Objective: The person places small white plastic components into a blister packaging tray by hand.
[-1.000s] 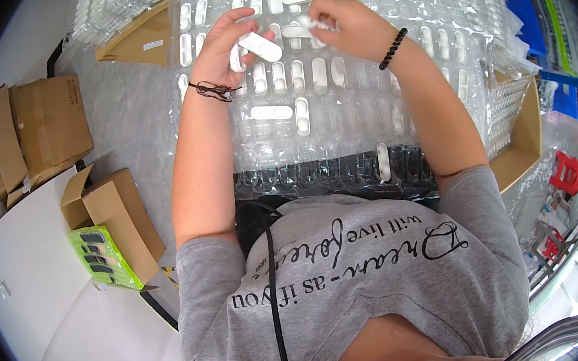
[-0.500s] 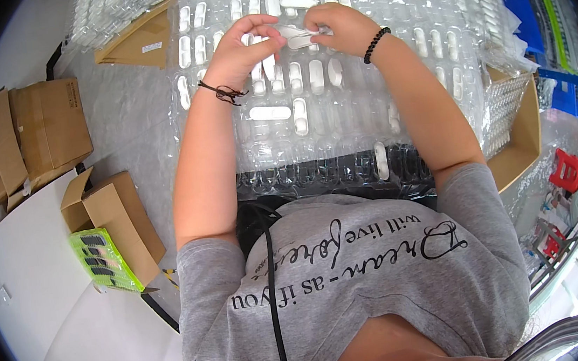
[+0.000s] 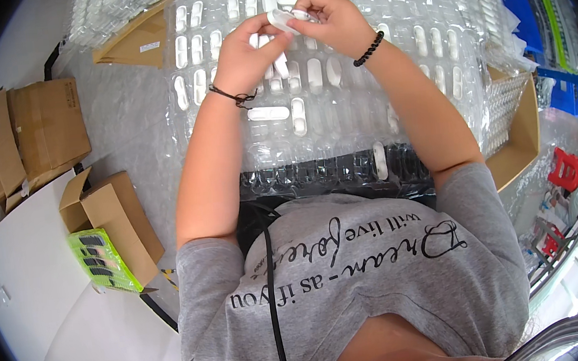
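My left hand (image 3: 242,51) and my right hand (image 3: 331,15) meet above a clear plastic blister tray (image 3: 339,119) and both grip one small white oblong part (image 3: 283,20) between the fingertips. The tray has rows of oblong pockets, and several of them hold white parts like the one (image 3: 268,113) lying loose just below my left wrist. A dark band circles each wrist. Another upright white part (image 3: 379,160) sits at the tray's near edge.
Flattened and open cardboard boxes (image 3: 37,133) lie at the left, with a green card of black pieces (image 3: 102,261) beside them. More stacked clear trays (image 3: 109,9) sit at the back left. A cardboard box (image 3: 521,142) and red items (image 3: 568,169) are at the right.
My hands have come together and lifted slightly; the white part my left hand held a second ago is now gripped by both hands.
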Motion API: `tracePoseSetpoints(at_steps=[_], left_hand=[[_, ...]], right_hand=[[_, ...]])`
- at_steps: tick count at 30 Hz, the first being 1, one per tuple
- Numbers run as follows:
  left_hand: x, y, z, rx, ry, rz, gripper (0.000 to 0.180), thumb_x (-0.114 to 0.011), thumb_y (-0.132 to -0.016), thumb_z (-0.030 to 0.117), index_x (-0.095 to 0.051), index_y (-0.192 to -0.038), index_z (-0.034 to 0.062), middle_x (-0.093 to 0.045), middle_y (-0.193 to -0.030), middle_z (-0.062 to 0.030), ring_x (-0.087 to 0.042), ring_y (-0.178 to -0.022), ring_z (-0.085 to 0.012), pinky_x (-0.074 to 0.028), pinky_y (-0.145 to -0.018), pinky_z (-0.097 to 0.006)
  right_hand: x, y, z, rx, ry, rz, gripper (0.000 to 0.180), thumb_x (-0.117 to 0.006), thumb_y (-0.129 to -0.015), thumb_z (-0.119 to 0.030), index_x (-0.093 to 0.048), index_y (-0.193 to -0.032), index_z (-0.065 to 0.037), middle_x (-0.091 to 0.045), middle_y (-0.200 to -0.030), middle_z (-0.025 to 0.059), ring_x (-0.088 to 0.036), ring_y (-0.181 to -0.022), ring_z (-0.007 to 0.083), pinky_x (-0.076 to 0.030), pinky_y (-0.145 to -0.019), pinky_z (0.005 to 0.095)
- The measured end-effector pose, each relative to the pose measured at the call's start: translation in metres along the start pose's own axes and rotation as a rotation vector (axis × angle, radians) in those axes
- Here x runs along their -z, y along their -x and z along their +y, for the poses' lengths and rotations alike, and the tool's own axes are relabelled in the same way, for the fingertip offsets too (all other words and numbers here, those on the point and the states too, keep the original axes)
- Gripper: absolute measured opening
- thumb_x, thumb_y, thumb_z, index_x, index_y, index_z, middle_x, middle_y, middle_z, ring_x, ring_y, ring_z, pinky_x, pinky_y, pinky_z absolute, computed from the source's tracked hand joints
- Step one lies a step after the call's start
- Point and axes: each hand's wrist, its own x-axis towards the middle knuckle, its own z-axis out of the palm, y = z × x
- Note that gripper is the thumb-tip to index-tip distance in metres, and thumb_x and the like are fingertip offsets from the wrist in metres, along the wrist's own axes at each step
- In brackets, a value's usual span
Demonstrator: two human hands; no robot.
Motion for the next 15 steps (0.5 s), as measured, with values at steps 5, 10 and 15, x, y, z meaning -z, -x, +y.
tracePoseSetpoints(at_steps=[5,10,15], left_hand=[[0.0,0.002,0.004,0.018,0.356,-0.039,0.033,-0.073,-0.084,0.015,-0.064,-0.114,0.0043,-0.063,-0.096,-0.0012,-0.057,-0.09,-0.0084,-0.048,-0.081,-0.025],[-0.001,-0.001,0.006,-0.003,0.268,0.042,0.033,-0.074,-0.084,0.02,-0.065,-0.112,0.0043,-0.063,-0.094,0.0015,-0.055,-0.092,-0.0075,-0.045,-0.086,-0.026],[0.0,-0.007,-0.003,0.105,0.275,0.169,0.03,-0.075,-0.082,0.026,-0.068,-0.102,0.0056,-0.062,-0.088,0.0052,-0.055,-0.086,-0.0071,-0.043,-0.087,-0.025]], right_hand=[[-0.004,0.001,-0.012,-0.062,-0.216,0.049,0.021,-0.07,-0.084,-0.007,-0.063,-0.103,0.0,-0.058,-0.086,-0.0041,-0.051,-0.076,0.0027,-0.043,-0.065,0.019],[-0.004,0.002,-0.012,-0.073,-0.045,-0.01,0.023,-0.068,-0.085,-0.006,-0.064,-0.107,0.0,-0.062,-0.092,-0.0027,-0.055,-0.082,0.0035,-0.046,-0.071,0.019],[-0.002,-0.002,-0.012,0.071,-0.147,0.038,0.025,-0.066,-0.086,-0.004,-0.063,-0.11,-0.002,-0.061,-0.097,-0.0002,-0.057,-0.085,0.0047,-0.048,-0.073,0.0193]])
